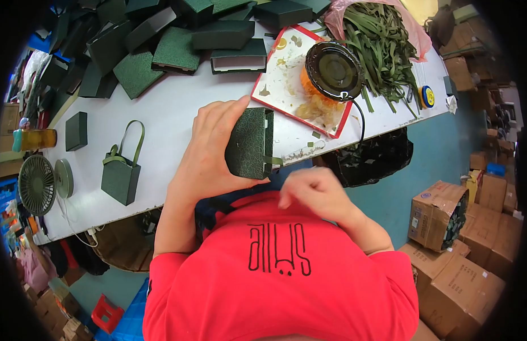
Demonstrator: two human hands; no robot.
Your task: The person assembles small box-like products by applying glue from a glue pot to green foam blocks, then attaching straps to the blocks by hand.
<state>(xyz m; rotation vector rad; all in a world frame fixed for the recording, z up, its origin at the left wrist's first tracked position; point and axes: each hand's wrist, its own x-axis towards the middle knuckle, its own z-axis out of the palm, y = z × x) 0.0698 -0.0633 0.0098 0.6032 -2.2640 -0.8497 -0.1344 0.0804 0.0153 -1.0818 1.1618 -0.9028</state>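
Note:
My left hand (209, 150) grips a dark green textured box (249, 142) at the table's front edge, thumb along its near end and fingers at its far end. A short green ribbon end sticks out from the box's right side, low down. Just right of the box, my right hand (314, 190) is curled and slightly blurred; whether its fingers hold anything is hidden. Beyond the box lies a red-edged white board (292, 51) with a round black pot (334, 71) and amber residue on it. Left of my left hand stands a green box with a ribbon handle (121, 179).
Green boxes (226, 35) are heaped along the back left. Green ribbons (380, 48) lie in a pink bag at the back right. A small fan (37, 184) stands at the left, near a small green box (76, 131). Cartons (439, 213) are on the floor at right.

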